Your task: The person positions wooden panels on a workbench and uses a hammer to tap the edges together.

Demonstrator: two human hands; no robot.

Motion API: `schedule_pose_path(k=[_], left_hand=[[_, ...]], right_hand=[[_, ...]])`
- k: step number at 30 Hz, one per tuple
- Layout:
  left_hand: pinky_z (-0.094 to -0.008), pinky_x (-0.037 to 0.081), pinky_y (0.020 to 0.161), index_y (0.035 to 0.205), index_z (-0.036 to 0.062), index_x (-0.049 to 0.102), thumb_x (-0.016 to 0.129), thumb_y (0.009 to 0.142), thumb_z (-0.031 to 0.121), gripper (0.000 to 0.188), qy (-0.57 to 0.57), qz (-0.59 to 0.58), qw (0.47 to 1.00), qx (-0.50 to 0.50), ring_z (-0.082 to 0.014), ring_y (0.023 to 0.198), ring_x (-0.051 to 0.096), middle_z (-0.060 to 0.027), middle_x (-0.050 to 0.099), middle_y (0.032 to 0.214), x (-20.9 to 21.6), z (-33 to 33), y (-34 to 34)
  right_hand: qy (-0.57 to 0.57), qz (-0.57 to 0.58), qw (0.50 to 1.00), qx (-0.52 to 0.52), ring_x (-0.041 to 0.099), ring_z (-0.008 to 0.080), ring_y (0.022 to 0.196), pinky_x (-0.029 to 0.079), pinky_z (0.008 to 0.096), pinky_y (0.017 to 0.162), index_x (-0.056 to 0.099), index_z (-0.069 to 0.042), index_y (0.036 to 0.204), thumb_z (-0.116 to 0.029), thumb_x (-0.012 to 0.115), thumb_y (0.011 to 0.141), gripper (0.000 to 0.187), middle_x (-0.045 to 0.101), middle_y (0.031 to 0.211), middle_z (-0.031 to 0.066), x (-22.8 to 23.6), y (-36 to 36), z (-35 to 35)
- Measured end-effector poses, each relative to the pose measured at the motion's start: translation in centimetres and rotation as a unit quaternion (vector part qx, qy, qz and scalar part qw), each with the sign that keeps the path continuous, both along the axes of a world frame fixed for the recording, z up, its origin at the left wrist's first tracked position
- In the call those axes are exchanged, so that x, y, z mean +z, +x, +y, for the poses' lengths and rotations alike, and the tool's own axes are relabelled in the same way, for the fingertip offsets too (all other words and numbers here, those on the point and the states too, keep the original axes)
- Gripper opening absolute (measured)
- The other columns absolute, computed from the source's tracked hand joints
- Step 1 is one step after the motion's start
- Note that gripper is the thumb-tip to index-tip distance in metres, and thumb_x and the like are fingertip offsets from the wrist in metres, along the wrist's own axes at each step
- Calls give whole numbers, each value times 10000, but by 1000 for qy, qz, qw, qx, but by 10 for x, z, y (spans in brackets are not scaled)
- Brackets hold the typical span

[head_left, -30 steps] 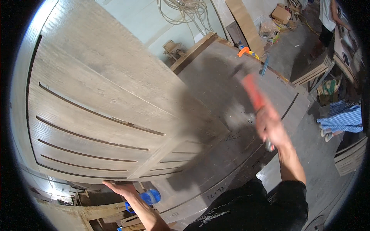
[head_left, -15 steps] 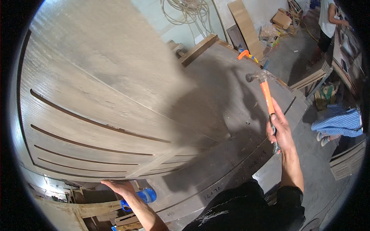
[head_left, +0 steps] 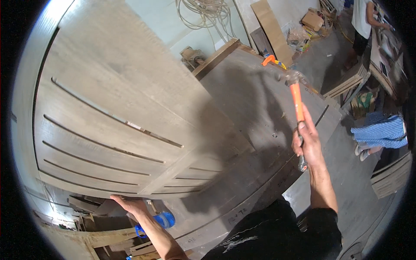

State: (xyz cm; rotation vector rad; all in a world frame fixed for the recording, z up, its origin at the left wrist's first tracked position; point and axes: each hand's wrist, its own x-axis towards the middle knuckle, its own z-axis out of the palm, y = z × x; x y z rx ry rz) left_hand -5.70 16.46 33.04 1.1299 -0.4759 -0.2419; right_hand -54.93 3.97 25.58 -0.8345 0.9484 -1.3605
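My right hand (head_left: pixel 311 145) is wrapped round the dark lower grip of a claw hammer (head_left: pixel 296 102). Its orange shaft points away from me, and the metal head is slightly blurred. To the left, a large pale wooden panel (head_left: pixel 117 78) with several long slots stands tilted over the worktable (head_left: pixel 242 82). My left hand (head_left: pixel 135 207) holds the panel's near edge from below, with some of its fingers hidden. A clear blue plastic bottle (head_left: pixel 164 220) lies beside that wrist.
An orange-handled tool (head_left: pixel 268 60) lies at the table's far edge, near a wooden bar (head_left: pixel 216 58). Coiled hose (head_left: pixel 206 13) hangs on the far wall. At the far right a person (head_left: pixel 362 26) stands by another bench; blue checked cloth (head_left: pixel 379 131) sits nearer, above stacked boards (head_left: pixel 392 175).
The panel has shifted and changed its tilt, its slots now lower at the right. My right hand has moved slightly left with the hammer. My left hand stays at the panel's edge.
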Motion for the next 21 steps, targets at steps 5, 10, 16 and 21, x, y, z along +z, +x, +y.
schedule_pose_path(k=[5, 10, 16, 21], left_hand=[[-483, 299, 1150, 1542, 92, 305, 442, 915, 739, 911, 2, 5, 1000, -30, -308, 1412, 334, -104, 317, 1578, -3, 15, 15], [-432, 272, 1163, 1529, 83, 324, 489, 919, 705, 887, -23, -11, 997, -68, -289, 1408, 339, -100, 331, 1567, -20, 27, 32], [-482, 250, 1171, 1546, 79, 267, 509, 867, 760, 992, 40, 25, 996, -77, -296, 1434, 297, -114, 283, 1590, -43, 29, 21], [-459, 290, 1158, 1500, 51, 324, 574, 879, 693, 928, 30, -23, 991, -132, -288, 1408, 353, -114, 355, 1542, -111, 46, 48]], right_hand=[[-28, 52, 952, 301, 411, 53, 500, 344, 218, 452, 271, -181, 1575, -62, 460, 1019, 599, 421, 623, -77, 1, 8, 0], [-47, 372, 926, 37, 524, 137, 545, 471, 300, 569, 406, -264, 1514, -164, 562, 978, 567, 552, 666, 33, -38, 19, -35], [-128, 684, 716, -50, 635, 351, 933, 517, 454, 847, 563, -243, 1380, -205, 659, 888, 502, 659, 1115, 123, -146, 12, -57], [-258, 430, 864, -33, 590, 285, 1121, 462, 406, 965, 585, -116, 1337, -230, 695, 901, 464, 606, 1295, 106, -147, 63, -71]])
